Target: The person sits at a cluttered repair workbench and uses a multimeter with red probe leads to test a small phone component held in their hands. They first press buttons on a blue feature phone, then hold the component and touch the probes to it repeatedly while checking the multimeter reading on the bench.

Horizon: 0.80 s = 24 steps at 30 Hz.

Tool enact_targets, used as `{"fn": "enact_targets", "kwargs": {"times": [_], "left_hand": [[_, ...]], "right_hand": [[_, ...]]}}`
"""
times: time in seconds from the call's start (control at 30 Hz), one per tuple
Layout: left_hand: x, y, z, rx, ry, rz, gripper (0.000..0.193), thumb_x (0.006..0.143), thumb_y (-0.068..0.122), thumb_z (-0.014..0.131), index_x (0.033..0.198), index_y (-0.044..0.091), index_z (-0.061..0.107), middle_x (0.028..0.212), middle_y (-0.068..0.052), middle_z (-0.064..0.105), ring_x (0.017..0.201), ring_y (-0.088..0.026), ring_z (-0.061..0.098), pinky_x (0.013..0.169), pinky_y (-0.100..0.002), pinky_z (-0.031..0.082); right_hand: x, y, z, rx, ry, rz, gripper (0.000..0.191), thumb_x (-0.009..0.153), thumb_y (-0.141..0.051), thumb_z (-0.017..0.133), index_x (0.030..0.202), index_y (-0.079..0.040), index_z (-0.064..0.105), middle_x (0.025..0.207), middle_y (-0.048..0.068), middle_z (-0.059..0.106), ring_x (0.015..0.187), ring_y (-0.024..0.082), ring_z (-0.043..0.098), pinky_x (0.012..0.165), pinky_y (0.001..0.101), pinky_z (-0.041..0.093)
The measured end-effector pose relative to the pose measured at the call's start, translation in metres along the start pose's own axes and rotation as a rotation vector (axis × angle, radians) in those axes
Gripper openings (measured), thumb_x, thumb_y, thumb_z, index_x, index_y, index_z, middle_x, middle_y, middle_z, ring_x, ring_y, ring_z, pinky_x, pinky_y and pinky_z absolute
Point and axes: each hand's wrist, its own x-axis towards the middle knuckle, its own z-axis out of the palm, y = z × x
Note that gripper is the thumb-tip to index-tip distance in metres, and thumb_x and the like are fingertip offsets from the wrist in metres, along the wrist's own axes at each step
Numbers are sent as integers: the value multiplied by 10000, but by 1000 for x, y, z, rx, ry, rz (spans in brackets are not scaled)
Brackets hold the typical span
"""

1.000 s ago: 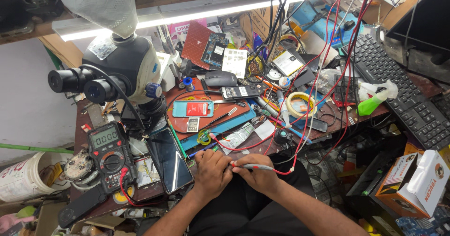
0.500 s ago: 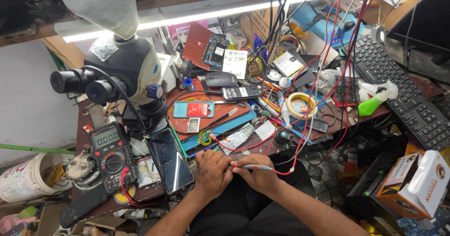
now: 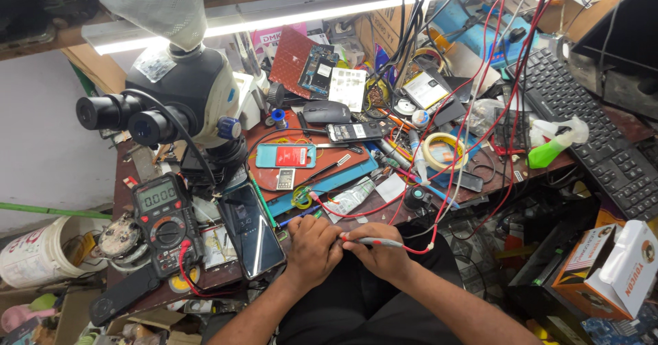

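My left hand (image 3: 312,247) and my right hand (image 3: 373,251) meet at the near edge of a crowded repair bench. The right hand is closed around a red and grey probe pen (image 3: 380,241) with a red lead trailing off to the right. The left hand is curled beside the probe's tip, and whatever small part it pinches is hidden by the fingers. A dark smartphone (image 3: 251,229) lies flat just left of the left hand. A multimeter (image 3: 163,223) with red and black leads sits further left. A teal phone back with a red label (image 3: 286,155) rests on the red mat (image 3: 336,158).
A stereo microscope (image 3: 175,105) towers at the left rear. Tangled red and black wires (image 3: 480,105) cross the bench. A black keyboard (image 3: 589,132) runs along the right. A roll of tape (image 3: 439,151), a computer mouse (image 3: 326,112), a green bottle (image 3: 548,152) and cardboard boxes (image 3: 610,269) lie around.
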Motion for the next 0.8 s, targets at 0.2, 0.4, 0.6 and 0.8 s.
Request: {"fn": "enact_targets", "kwargs": {"times": [0.2,0.4,0.6,0.8], "left_hand": [[-4,-3,1,-8,14,8,199,824,224,710,990,124,666,893,-34,579,900,-249,544,866,-444,337],[-10,-8,7,23,27,11,217,835,224,708,1026,130,667,920,-54,558,926,-266,528,877,-455,337],[-19,-13,17,8,31,4,216,855,245,721,1029,137,653,931,-67,530,945,-286,511,896,-479,326],[-26,-18,18,-21,13,-9,194,878,236,729,1029,146,648,941,-39,539,949,-244,516,909,-439,327]], "right_hand": [[1,0,1,-32,-3,-22,179,900,-194,791,960,-56,693,882,90,760,762,259,755,658,341,578],[-2,4,3,-125,-41,-30,194,900,-216,786,946,-51,693,863,100,737,739,277,719,655,367,559],[-13,13,3,-133,-45,-37,172,975,-204,762,966,-52,681,895,106,733,766,271,715,677,375,557],[-21,17,1,-58,-68,12,215,1025,-201,783,1030,-27,657,949,129,732,794,266,726,688,337,566]]}}
